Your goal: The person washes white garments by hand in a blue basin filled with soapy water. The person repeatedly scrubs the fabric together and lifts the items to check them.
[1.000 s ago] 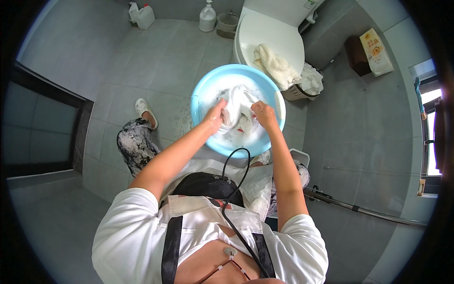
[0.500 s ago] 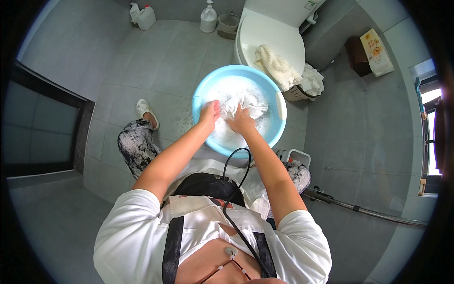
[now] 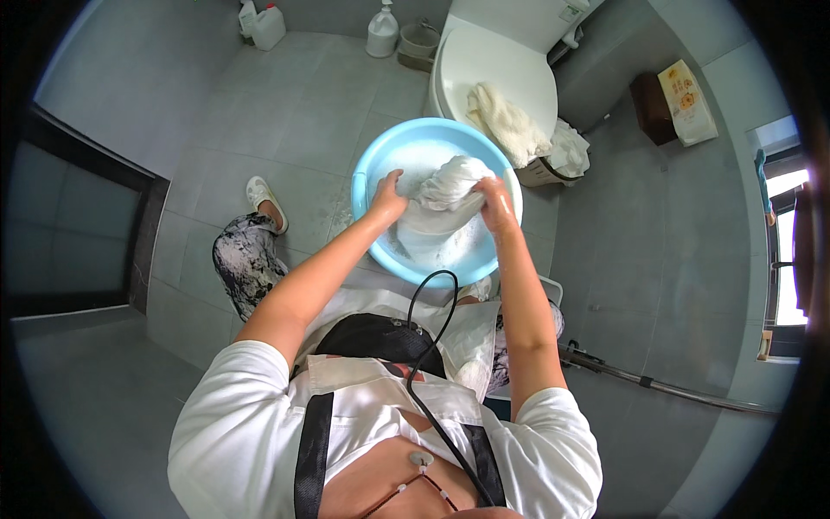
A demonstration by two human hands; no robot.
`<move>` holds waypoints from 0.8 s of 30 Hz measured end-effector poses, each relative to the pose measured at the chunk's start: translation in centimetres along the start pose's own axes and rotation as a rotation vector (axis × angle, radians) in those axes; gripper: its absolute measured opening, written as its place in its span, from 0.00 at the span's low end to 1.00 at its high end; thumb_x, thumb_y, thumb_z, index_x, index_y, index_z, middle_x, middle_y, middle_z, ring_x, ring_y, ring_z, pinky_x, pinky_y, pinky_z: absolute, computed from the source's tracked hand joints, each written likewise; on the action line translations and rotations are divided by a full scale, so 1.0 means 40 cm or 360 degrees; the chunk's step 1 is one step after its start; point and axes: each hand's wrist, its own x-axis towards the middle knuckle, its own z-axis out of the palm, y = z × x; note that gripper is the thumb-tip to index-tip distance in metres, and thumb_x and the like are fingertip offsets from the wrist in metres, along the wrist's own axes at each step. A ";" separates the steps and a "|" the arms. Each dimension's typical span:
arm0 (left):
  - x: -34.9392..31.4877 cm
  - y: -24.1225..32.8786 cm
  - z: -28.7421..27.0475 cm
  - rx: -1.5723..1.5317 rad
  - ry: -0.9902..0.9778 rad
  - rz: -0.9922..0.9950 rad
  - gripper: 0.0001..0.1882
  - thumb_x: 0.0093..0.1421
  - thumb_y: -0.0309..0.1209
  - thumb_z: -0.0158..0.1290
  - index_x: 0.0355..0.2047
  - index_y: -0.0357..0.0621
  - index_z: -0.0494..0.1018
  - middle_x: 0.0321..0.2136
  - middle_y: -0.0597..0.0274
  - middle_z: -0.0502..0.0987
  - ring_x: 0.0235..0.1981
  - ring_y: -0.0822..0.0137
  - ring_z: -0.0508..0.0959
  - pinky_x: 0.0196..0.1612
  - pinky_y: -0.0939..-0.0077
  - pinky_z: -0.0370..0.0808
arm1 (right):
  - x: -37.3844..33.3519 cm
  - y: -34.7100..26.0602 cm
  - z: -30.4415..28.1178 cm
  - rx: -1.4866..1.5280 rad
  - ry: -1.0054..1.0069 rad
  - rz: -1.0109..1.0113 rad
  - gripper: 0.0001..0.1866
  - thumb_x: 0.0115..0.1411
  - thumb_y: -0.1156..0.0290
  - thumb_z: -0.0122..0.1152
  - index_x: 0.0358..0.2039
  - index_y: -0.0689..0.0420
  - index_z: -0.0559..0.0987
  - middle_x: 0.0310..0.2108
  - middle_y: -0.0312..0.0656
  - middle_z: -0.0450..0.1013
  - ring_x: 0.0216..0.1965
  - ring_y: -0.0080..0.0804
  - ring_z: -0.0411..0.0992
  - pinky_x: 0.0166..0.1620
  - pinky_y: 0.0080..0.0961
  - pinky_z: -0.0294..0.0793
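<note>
A wet white cloth [image 3: 451, 183] is bunched up in a light blue basin [image 3: 367, 161] of sudsy water, part of it lifted above the foam. At the cloth's right side, my right hand [image 3: 496, 206] is closed on it, and its wet wrist shines. Opposite, my left hand [image 3: 388, 199] is over the left part of the basin with a finger stretched upward, apart from the rest. It is close to the left edge of the cloth; whether it touches the cloth is hard to make out. Below the cloth, foam [image 3: 437, 248] covers the water.
Just behind the basin stands a toilet [image 3: 497, 73] with a cream knitted cloth [image 3: 506, 125] on its lid. Beside it is a basket [image 3: 542, 173] holding white fabric. A pump bottle [image 3: 381, 33] and white jugs [image 3: 267, 28] line the back wall. A black cable [image 3: 413, 303] hangs before me.
My right hand has moved right and up, raising the bunched cloth out of the foam. My left hand has shifted only slightly, its finger now pointing up.
</note>
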 end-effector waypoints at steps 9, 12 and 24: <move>-0.012 0.128 0.000 0.0228 -0.0500 0.0265 0.39 0.40 0.26 0.57 0.54 0.43 0.55 0.51 0.49 0.57 0.55 0.56 0.56 0.55 0.66 0.57 | 0.008 -0.063 -0.027 0.0917 -0.0488 -0.0122 0.23 0.40 0.71 0.50 0.40 0.66 0.70 0.37 0.46 0.70 0.40 0.39 0.69 0.46 0.34 0.67; -0.017 0.149 0.002 -0.0548 -0.0794 -0.0342 0.33 0.42 0.23 0.55 0.51 0.43 0.59 0.47 0.55 0.65 0.49 0.61 0.64 0.49 0.68 0.64 | 0.015 -0.033 -0.065 0.0794 -0.0351 -0.0082 0.24 0.44 0.70 0.52 0.44 0.65 0.67 0.40 0.45 0.69 0.42 0.37 0.68 0.47 0.32 0.66; 0.048 0.043 0.012 -0.0495 0.0142 0.0192 0.25 0.43 0.22 0.48 0.45 0.38 0.63 0.42 0.52 0.67 0.45 0.61 0.66 0.45 0.73 0.64 | -0.014 0.067 -0.116 -0.1876 0.0224 -0.0528 0.20 0.47 0.74 0.53 0.44 0.46 0.73 0.44 0.48 0.67 0.45 0.42 0.66 0.48 0.27 0.64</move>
